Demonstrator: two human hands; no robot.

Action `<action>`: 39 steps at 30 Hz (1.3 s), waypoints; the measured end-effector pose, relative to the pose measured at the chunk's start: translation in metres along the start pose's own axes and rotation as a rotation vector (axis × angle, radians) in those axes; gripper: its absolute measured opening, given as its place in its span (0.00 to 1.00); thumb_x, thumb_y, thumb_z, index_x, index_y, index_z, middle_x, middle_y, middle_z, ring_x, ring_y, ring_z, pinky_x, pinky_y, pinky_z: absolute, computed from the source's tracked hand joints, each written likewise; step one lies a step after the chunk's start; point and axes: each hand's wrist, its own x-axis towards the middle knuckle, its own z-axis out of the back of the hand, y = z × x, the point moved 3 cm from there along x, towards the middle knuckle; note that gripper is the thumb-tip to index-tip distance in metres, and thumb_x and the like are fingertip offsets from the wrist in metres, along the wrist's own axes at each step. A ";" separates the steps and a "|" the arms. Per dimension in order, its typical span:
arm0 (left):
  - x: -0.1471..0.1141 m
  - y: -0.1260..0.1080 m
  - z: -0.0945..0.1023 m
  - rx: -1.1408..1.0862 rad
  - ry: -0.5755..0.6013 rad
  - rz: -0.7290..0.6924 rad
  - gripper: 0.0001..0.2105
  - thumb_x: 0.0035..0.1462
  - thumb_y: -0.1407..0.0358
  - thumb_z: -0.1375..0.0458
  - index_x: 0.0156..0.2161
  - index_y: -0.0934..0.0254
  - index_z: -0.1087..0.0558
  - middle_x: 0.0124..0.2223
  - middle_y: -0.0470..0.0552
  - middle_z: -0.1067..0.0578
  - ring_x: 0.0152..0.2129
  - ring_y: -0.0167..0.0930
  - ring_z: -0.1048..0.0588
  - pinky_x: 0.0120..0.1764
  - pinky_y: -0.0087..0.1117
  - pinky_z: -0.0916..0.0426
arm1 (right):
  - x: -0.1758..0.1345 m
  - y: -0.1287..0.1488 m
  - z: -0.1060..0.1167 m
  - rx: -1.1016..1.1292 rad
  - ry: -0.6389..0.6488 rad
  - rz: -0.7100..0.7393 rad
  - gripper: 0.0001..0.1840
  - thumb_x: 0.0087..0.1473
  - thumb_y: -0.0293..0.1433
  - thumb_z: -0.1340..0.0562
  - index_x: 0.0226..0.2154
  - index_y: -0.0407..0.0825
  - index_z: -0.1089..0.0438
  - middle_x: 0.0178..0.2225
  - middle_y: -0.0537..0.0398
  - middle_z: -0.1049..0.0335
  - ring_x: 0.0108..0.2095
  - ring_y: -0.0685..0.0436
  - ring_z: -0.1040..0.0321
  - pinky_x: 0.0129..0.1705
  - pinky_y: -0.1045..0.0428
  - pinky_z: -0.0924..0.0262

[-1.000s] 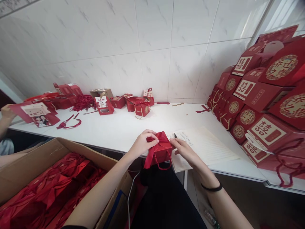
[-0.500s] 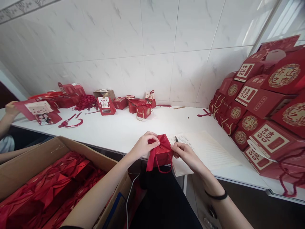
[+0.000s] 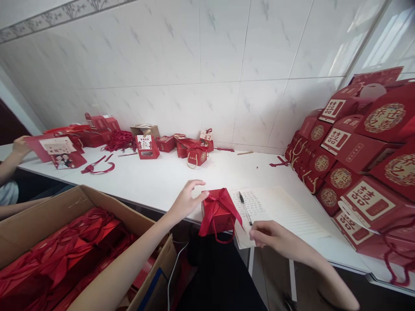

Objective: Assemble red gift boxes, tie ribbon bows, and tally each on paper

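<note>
Item: one red gift box point(image 3: 218, 212), at the table's front edge before me, bow point(image 3: 221, 199) on top, red cord handle point(image 3: 224, 240) hanging at the front. Its underside is hidden; I cannot tell how far it overhangs.

My left hand point(image 3: 187, 199): fingers parted, gripping nothing; the thumb overlaps the box's near corner, contact uncertain.

My right hand point(image 3: 275, 238): loosely curled at the notebook's near edge, apart from the box, nothing seen in it; some fingers are folded out of view.

Notebook point(image 3: 288, 207), handwritten on its left page, words too small to read; a pen point(image 3: 245, 209) lies across it, its lower end near my right hand.

White table point(image 3: 139, 179): small red boxes along the wall, partly covering one another.

Right: stacked red boxes point(image 3: 359, 151), cut off by the frame.

Left: cardboard carton point(image 3: 48, 221), cropped, its ribboned contents overlapping beyond counting.

Far left: another person's hand point(image 3: 21, 146), partly behind red card.
</note>
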 end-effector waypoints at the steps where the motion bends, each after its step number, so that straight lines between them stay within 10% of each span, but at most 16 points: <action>1: -0.002 0.003 0.006 0.021 -0.037 0.039 0.14 0.52 0.55 0.45 0.40 0.62 0.31 0.45 0.52 0.29 0.46 0.34 0.31 0.48 0.35 0.39 | -0.002 0.000 0.009 -0.052 0.001 -0.014 0.24 0.53 0.52 0.45 0.23 0.48 0.34 0.23 0.54 0.34 0.26 0.44 0.38 0.29 0.52 0.46; 6: -0.008 0.013 0.010 0.027 0.135 0.364 0.25 0.54 0.45 0.57 0.19 0.63 0.38 0.16 0.44 0.37 0.16 0.28 0.35 0.27 0.31 0.40 | 0.027 0.026 0.042 -0.199 -0.433 0.105 0.22 0.54 0.50 0.46 0.26 0.48 0.33 0.27 0.51 0.32 0.30 0.42 0.36 0.32 0.49 0.44; 10: -0.001 0.006 -0.003 0.003 0.219 0.392 0.26 0.53 0.43 0.58 0.16 0.62 0.41 0.12 0.42 0.42 0.12 0.25 0.41 0.22 0.29 0.45 | 0.074 0.045 0.021 -0.136 -0.326 0.248 0.20 0.50 0.45 0.41 0.37 0.47 0.30 0.36 0.50 0.30 0.35 0.43 0.35 0.37 0.48 0.42; 18: -0.004 -0.002 -0.008 -0.115 0.217 0.099 0.10 0.50 0.63 0.46 0.38 0.63 0.34 0.32 0.45 0.31 0.24 0.25 0.33 0.29 0.27 0.38 | 0.093 0.036 0.001 0.085 -0.319 0.226 0.21 0.46 0.48 0.39 0.23 0.47 0.37 0.24 0.57 0.36 0.26 0.47 0.41 0.29 0.53 0.46; 29: -0.003 -0.001 -0.015 -0.252 0.223 0.108 0.14 0.54 0.55 0.47 0.27 0.64 0.37 0.26 0.42 0.37 0.21 0.24 0.36 0.28 0.27 0.37 | 0.089 0.031 -0.006 0.189 -0.406 0.140 0.29 0.44 0.56 0.41 0.16 0.49 0.47 0.17 0.62 0.48 0.20 0.51 0.52 0.24 0.54 0.56; 39: -0.012 0.004 -0.025 -0.139 -0.001 0.159 0.16 0.54 0.56 0.52 0.21 0.62 0.46 0.20 0.40 0.46 0.19 0.24 0.43 0.26 0.27 0.45 | 0.090 0.020 -0.021 0.355 -0.553 0.204 0.28 0.45 0.52 0.40 0.15 0.49 0.48 0.17 0.62 0.52 0.20 0.52 0.54 0.23 0.55 0.56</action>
